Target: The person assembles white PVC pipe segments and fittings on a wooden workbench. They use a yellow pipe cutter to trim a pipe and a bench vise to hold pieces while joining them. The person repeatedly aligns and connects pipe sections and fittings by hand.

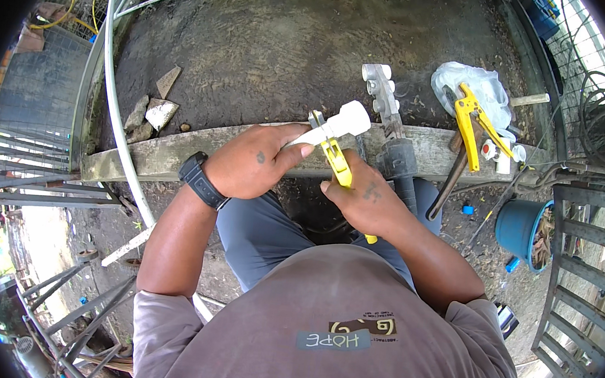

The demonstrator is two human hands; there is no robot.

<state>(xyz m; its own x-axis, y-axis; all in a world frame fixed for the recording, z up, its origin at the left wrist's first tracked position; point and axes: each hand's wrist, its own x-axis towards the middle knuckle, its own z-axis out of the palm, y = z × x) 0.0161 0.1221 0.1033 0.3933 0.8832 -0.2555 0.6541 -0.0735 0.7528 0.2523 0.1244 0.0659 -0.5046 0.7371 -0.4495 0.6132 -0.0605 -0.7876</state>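
Note:
My left hand [258, 158] is closed around a short white plastic pipe piece [328, 130], which has a wider fitting [355, 118] at its far right end. In my right hand [370, 195] is a yellow-handled tool [335, 160] with a metal head, its exact kind unclear. The tool crosses the white pipe, its metal part showing just beyond the pipe's far side. My right fingers hide much of the handle, and a yellow end shows below the hand. Both hands are above my lap, near the wooden beam.
A grey tool with white round fittings [382, 95] leans across the wooden beam [198, 150]. To the right lie a yellow pipe cutter [469, 124], a hammer [449, 180] and a plastic bag [494, 98]. A blue bucket [518, 229] stands nearby; a long white pipe [118, 119] runs at left.

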